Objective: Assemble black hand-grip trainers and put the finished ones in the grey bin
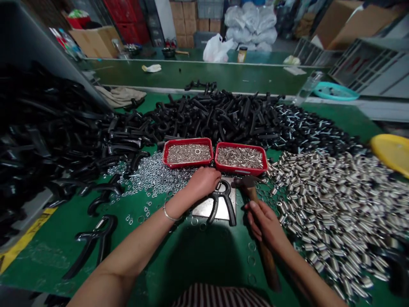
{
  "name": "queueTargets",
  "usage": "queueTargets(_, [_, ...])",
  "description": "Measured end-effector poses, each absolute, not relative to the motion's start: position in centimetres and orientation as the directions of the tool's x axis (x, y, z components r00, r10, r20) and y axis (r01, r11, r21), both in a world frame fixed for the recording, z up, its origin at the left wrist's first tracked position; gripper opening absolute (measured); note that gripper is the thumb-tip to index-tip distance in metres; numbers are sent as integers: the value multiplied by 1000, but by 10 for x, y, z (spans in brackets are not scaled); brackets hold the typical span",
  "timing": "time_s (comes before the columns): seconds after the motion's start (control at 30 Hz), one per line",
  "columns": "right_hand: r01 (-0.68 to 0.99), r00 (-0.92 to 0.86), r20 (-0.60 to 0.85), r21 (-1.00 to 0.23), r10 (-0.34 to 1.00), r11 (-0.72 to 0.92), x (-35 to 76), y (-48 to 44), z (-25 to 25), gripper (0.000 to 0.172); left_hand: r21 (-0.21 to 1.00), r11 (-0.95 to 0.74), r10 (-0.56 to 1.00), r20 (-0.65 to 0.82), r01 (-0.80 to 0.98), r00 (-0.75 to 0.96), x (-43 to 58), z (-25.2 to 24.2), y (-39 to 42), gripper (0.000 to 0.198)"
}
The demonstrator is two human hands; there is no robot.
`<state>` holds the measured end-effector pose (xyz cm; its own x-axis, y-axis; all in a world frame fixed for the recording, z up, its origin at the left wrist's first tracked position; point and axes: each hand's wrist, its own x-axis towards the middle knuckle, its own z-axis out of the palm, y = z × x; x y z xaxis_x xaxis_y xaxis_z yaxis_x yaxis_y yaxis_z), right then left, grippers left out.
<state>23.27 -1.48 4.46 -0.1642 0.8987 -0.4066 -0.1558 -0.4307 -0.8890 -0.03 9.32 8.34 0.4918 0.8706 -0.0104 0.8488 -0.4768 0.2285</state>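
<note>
A black clamp-like part with two legs, like a spring hand grip, lies on a metal plate in front of me. My left hand is at its upper left end, fingers closed together; what they pinch, if anything, is hidden. My right hand is wrapped round the wooden handle of a hammer. The hammer's head rests just right of the plate. Two red trays stand beyond my hands: the left tray holds tiny metal pieces, the right tray small pins.
Metal springs lie heaped at the right, and nuts at the left. Black parts pile up behind the trays. Another assembled grip lies at left front. A yellow lid-like object sits at the right edge.
</note>
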Motion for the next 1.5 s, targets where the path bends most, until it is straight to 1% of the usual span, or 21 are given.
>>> queueTargets(0.13, [-154,-170,-419,-883,892,-444,235,-12,41,38,158,-510,853,-37,845,521,3,87,96,24])
queueTargets(0.23, [-155,-173,-419,-882,892,-444,237,-12,40,38,90,-553,830,-31,828,558,8,92,97,23])
queueTargets(0.37, [-152,-163,-418,-884,894,-442,239,-14,44,38,-88,-662,748,-20,744,663,22,95,93,22])
queueTargets(0.47, [-104,-163,-410,-897,897,-429,240,-17,48,40,-192,-705,700,-38,682,713,32,92,88,23])
queueTargets(0.53, [-43,-176,-405,-907,897,-418,241,-18,50,40,-205,-701,703,-37,683,710,34,88,85,23])
queueTargets(0.6, [46,-195,-402,-915,894,-401,244,-17,54,40,-185,-670,735,-27,719,678,31,86,83,23])
queueTargets(0.67, [176,-213,-388,-918,897,-356,247,-12,63,39,-142,-612,786,-5,778,618,24,85,78,22])
queueTargets(0.7, [254,-229,-366,-917,902,-308,249,-8,70,38,-111,-574,815,16,811,579,19,85,73,21])
queueTargets(0.77, [404,-272,-282,-901,920,-157,252,1,88,37,-28,-499,863,70,866,500,10,85,61,24])
queueTargets(0.87, [546,-324,-110,-833,940,91,250,16,113,36,91,-450,892,100,889,441,0,85,36,28])
queueTargets(0.93, [615,-322,-33,-767,946,183,242,28,121,35,141,-447,894,84,883,439,-3,84,24,27])
queueTargets(0.97, [654,-331,-27,-727,943,209,238,34,121,34,159,-442,897,77,883,435,-4,84,19,26])
queueTargets(1.03, [723,-377,-78,-648,923,240,230,46,117,31,187,-418,908,72,889,412,-3,82,15,25])
queueTargets(1.1, [744,-444,-149,-610,883,272,226,56,112,31,203,-397,918,66,895,392,-2,82,14,24])
queueTargets(1.17, [720,-486,-147,-626,861,299,224,62,110,34,221,-387,922,68,895,382,-1,81,15,25])
queueTargets(1.2, [714,-485,-127,-628,865,309,223,64,110,35,231,-386,922,72,893,380,-1,80,16,25])
queueTargets(1.27, [744,-452,-106,-593,886,308,223,66,112,33,246,-385,923,81,890,377,-2,78,16,26])
queueTargets(1.33, [783,-436,-145,-548,888,295,223,64,115,32,267,-385,922,81,883,378,-5,78,16,25])
queueTargets(1.4, [773,-465,-183,-561,866,296,225,59,119,34,292,-373,928,96,881,361,-9,79,15,24])
queueTargets(1.5, [733,-501,-163,-603,850,316,230,42,121,34,282,-282,958,135,917,253,-13,84,7,24])
